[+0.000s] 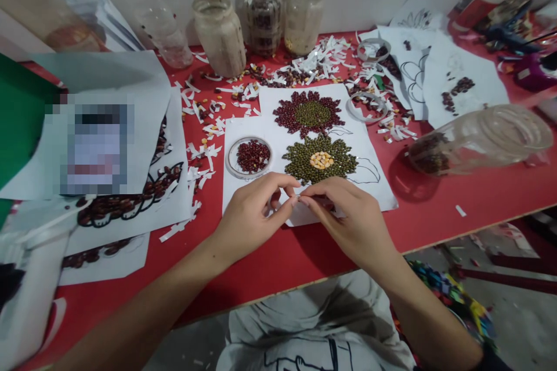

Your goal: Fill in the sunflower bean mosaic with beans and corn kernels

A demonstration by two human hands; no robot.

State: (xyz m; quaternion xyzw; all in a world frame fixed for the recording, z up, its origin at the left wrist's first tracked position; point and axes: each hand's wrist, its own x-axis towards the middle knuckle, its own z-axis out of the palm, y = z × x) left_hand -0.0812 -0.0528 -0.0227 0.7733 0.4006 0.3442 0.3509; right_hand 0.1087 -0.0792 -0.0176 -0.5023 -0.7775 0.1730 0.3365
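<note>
Here we are, twelve o'clock straight out from the hands, and it's all fingertips. The right hand has finger and thumb drawn together on a pale bit, while the left hand meets it, finger and thumb curled close with a slight gap; whether it grips too, I cannot tell. That bit sits at seven o'clock from the yellow middle of the green flower, above the drawing sheet.

The danger? Something this small could slip from such a fine pinch and be lost among beans. A sleeve or knuckle dragging toward twelve could knock the green flower's beans loose, if they're poorly stuck. Out at ten, the dish of red beans is close enough to the left hand for a careless nudge to spill it. Between two and three, a wide jar could roll or topple if the right elbow swung out.

Now the hard bits: the fingers cover the sheet's near part and most of the pale bit, so paper, tape or seed, no telling. Whether that jar stands or lies is unclear. Over at nine to ten, a blurred patch hides part of the papers, and the left edge cuts them off.
</note>
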